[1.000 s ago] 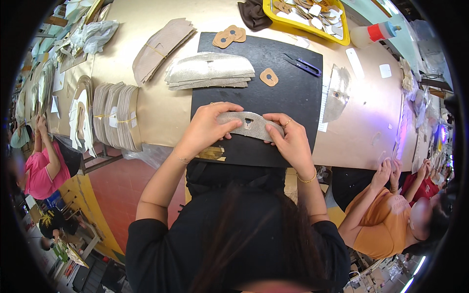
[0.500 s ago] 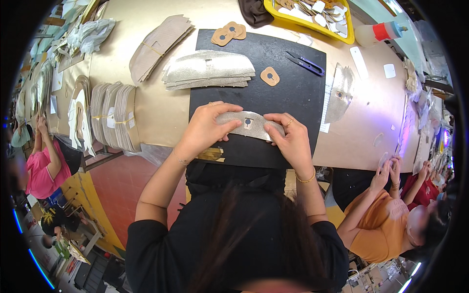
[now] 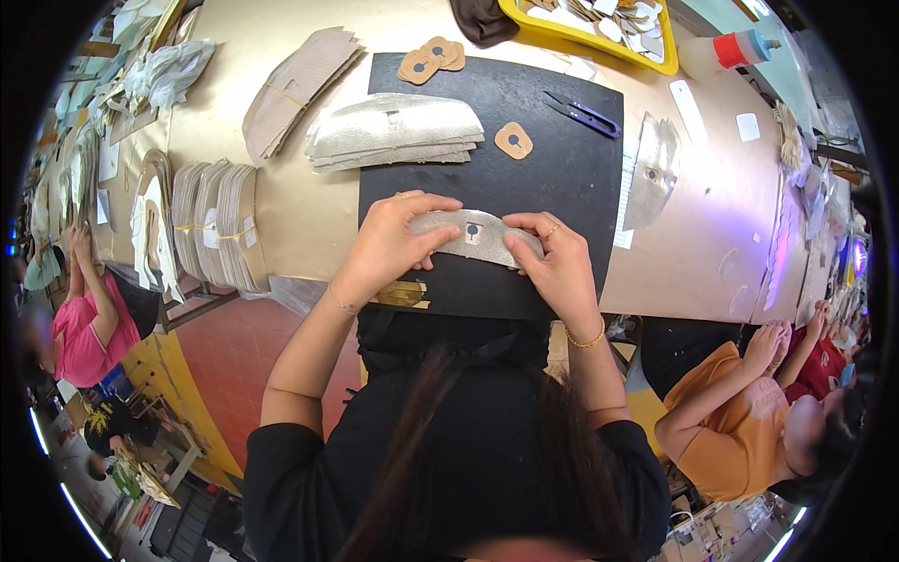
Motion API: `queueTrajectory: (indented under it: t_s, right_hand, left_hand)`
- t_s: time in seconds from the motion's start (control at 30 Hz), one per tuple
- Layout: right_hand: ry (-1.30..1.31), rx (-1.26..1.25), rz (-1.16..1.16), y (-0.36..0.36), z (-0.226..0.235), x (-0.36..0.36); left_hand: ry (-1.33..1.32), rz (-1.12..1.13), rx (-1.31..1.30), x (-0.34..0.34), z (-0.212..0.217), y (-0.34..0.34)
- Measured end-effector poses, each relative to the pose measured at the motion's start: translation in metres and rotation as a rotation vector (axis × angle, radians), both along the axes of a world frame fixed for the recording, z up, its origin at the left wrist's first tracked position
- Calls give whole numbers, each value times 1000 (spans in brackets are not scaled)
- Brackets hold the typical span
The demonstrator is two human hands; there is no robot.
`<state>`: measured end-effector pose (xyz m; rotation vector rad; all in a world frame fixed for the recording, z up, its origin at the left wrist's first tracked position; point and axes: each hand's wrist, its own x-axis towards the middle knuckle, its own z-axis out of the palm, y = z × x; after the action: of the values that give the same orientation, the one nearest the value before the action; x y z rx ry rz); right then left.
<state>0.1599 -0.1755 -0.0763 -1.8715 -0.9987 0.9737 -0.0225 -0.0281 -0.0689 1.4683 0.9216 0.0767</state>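
Between my two hands is a curved, silvery-grey strip of material (image 3: 475,245) with a keyhole-shaped cutout near its middle. My left hand (image 3: 401,234) pinches its left end, thumb on top and fingers behind. At the right end my right hand (image 3: 552,258) grips it the same way. The strip is held over the near part of a black mat (image 3: 524,197). Beyond it lie a stack of similar silvery pieces (image 3: 393,133) and one tan rounded patch with a keyhole slot (image 3: 526,148).
Several tan patches (image 3: 448,51) sit at the mat's far edge. Purple-handled thread snips (image 3: 590,120) lie at its right, near another silvery piece (image 3: 660,178). A yellow tray (image 3: 670,56) and a bottle (image 3: 698,58) stand farther back. Bundled pieces (image 3: 255,225) are at left. Co-workers sit on both sides.
Both my hands keep their hold on the strip, almost unmoved. The view has shifted slightly. At right, the orange-clad co-worker's hands have moved lower and outward.
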Motion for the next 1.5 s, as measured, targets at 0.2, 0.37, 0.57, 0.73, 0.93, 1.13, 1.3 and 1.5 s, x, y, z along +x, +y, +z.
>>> queueTrajectory:
  t_s: [0.2, 0.37, 0.57, 0.73, 0.93, 1.13, 1.3, 1.5]
  right_hand:
    - [-18, 16, 8, 0, -2, 1]
    - [-12, -3, 25, 3, 0, 3]
    - [50, -39, 2, 5, 5, 2]
    - [59, -51, 3, 6, 6, 2]
    - [73, -69, 0, 6, 6, 2]
    - [87, -59, -8, 6, 5, 2]
    - [61, -31, 2, 5, 2, 2]
    - [-5, -4, 29, 4, -1, 2]
  left_hand:
    - [11, 4, 5, 1, 1, 0]
    - [4, 7, 25, -1, 0, -2]
    - [4, 6, 39, -2, -2, -3]
    - [2, -4, 54, -2, -2, -2]
    - [-2, 5, 54, -2, -2, -3]
    - [-11, 8, 50, -1, 0, -3]
    - [-19, -1, 68, -1, -1, -3]
    - [-36, -11, 112, -1, -4, -5]
